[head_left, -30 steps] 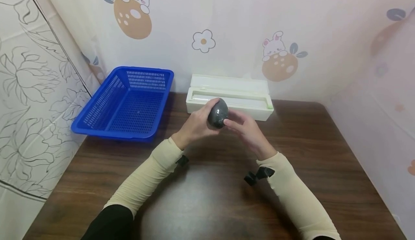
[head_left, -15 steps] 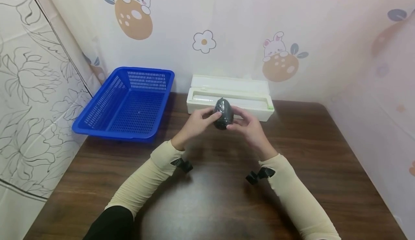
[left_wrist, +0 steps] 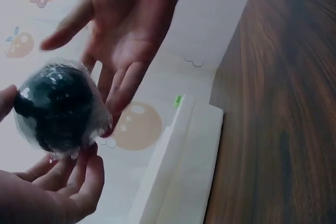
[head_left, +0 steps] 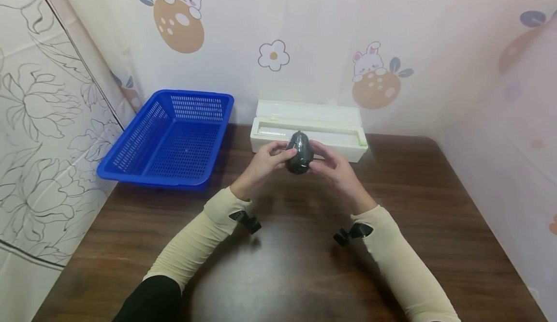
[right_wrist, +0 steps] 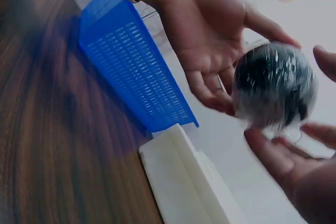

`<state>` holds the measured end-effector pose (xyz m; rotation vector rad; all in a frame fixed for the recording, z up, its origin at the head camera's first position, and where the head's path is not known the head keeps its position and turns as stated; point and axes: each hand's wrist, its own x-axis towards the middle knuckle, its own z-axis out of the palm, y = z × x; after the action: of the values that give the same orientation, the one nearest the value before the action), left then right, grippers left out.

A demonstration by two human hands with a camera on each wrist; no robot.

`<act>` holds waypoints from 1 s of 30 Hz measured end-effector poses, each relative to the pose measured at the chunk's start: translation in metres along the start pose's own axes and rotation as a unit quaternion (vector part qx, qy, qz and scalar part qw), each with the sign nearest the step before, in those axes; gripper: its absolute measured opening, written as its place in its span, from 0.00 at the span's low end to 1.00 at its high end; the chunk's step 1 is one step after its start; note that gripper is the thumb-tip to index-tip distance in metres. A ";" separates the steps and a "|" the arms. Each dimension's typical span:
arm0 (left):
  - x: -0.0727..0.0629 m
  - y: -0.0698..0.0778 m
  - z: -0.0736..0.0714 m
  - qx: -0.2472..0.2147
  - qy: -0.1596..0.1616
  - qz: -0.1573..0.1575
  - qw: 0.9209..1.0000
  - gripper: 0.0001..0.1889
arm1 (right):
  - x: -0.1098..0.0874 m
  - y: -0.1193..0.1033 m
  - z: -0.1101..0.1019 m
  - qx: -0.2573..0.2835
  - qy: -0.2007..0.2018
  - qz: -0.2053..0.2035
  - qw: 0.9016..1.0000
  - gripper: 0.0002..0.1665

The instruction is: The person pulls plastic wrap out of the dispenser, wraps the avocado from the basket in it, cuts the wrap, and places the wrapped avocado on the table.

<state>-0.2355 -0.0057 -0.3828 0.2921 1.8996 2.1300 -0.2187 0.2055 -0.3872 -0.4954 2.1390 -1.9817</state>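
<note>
A dark green avocado [head_left: 299, 153], wrapped in shiny clear film, is held upright above the table in the head view. My left hand [head_left: 263, 165] grips it from the left, thumb on the near side and fingers behind. My right hand [head_left: 337, 169] is at its right side. In the left wrist view the right hand [left_wrist: 128, 40] has fairly straight fingers by the wrapped avocado [left_wrist: 60, 108], its thumb spread apart from it. The right wrist view shows the left hand [right_wrist: 205, 35] around the avocado [right_wrist: 275, 85], with loose film along its underside.
Behind the hands stands a long white box [head_left: 309, 148], its lid raised, with a roll visible inside. A blue perforated basket [head_left: 204, 167] sits at the back left of the brown wooden table [head_left: 278, 273]. Patterned curtains [head_left: 313, 22] hang close behind and at both sides.
The avocado has turned from tilted to upright and shifted slightly right. My left thumb has come round to its near side. The right hand has moved slightly right, its thumb now off the film.
</note>
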 end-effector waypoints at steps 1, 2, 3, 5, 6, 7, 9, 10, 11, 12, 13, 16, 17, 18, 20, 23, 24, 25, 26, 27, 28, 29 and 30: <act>0.000 -0.001 0.000 0.004 0.004 -0.001 1.000 0.24 | 0.000 0.000 0.000 -0.024 0.013 0.006 1.000 0.38; 0.000 -0.002 0.001 0.008 0.010 -0.003 1.000 0.24 | 0.001 0.000 0.001 -0.051 0.027 0.009 0.998 0.39; -0.001 -0.002 0.002 0.016 0.015 -0.004 1.000 0.25 | 0.001 0.000 0.001 -0.073 0.041 0.010 0.996 0.39; -0.001 -0.005 0.002 0.037 0.027 -0.006 0.999 0.25 | 0.001 0.000 0.003 -0.114 0.060 -0.004 0.992 0.38; -0.002 -0.006 0.003 0.047 0.033 -0.007 0.998 0.25 | 0.001 0.001 0.005 -0.123 0.064 -0.015 0.990 0.36; -0.002 -0.008 0.003 0.055 0.038 -0.008 0.998 0.25 | 0.001 0.001 0.006 -0.132 0.068 -0.026 0.989 0.35; -0.002 -0.010 0.002 0.061 0.042 -0.008 0.997 0.24 | 0.002 0.002 0.007 -0.139 0.067 -0.040 0.987 0.33; -0.002 -0.011 0.002 0.063 0.044 -0.007 0.997 0.23 | 0.002 0.002 0.007 -0.141 0.065 -0.044 0.987 0.32; -0.002 -0.012 0.002 0.060 0.043 -0.007 0.997 0.23 | 0.002 0.002 0.007 -0.138 0.063 -0.042 0.988 0.33; -0.002 -0.012 0.002 0.060 0.043 -0.008 0.997 0.23 | 0.002 0.003 0.007 -0.133 0.062 -0.038 0.989 0.33; -0.002 -0.012 0.002 0.055 0.041 -0.009 0.998 0.22 | 0.002 0.003 0.006 -0.124 0.060 -0.034 0.990 0.33; -0.002 -0.010 0.001 0.049 0.032 -0.024 0.998 0.24 | 0.001 0.003 0.005 -0.096 0.052 -0.030 0.994 0.33; -0.002 -0.010 0.000 0.047 0.025 -0.031 0.998 0.24 | 0.001 0.003 0.005 -0.090 0.050 -0.031 0.994 0.34; -0.002 -0.009 -0.002 0.048 0.016 -0.039 0.998 0.25 | 0.001 0.003 0.005 -0.084 0.049 -0.032 0.995 0.34; -0.001 -0.008 -0.004 0.047 -0.006 -0.056 0.997 0.25 | 0.000 0.003 0.005 -0.078 0.047 -0.036 0.995 0.34; 0.000 -0.008 -0.008 0.048 -0.035 -0.072 0.996 0.26 | 0.000 0.003 0.006 -0.077 0.046 -0.045 0.995 0.35; -0.001 -0.007 -0.009 0.048 -0.041 -0.075 0.995 0.26 | 0.000 0.002 0.006 -0.077 0.046 -0.048 0.995 0.35; 0.000 -0.008 -0.011 0.043 -0.046 -0.075 0.995 0.26 | 0.000 0.002 0.007 -0.076 0.046 -0.050 0.995 0.35; 0.000 -0.008 -0.012 0.037 -0.050 -0.075 0.995 0.26 | 0.000 0.001 0.007 -0.077 0.045 -0.052 0.995 0.35; 0.000 -0.008 -0.012 0.030 -0.054 -0.076 0.995 0.26 | 0.000 0.000 0.007 -0.077 0.044 -0.055 0.995 0.35; 0.000 -0.008 -0.013 0.023 -0.056 -0.076 0.995 0.26 | -0.001 0.000 0.008 -0.076 0.043 -0.058 0.994 0.35; 0.000 -0.009 -0.014 0.015 -0.059 -0.075 0.995 0.26 | -0.001 -0.002 0.009 -0.076 0.042 -0.060 0.994 0.36; 0.000 -0.009 -0.014 0.007 -0.062 -0.075 0.995 0.25 | -0.002 -0.003 0.009 -0.076 0.042 -0.061 0.994 0.36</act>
<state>-0.2399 -0.0178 -0.3937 0.2682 1.8072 1.9553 -0.2136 0.1972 -0.3856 -0.5914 2.3775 -1.9415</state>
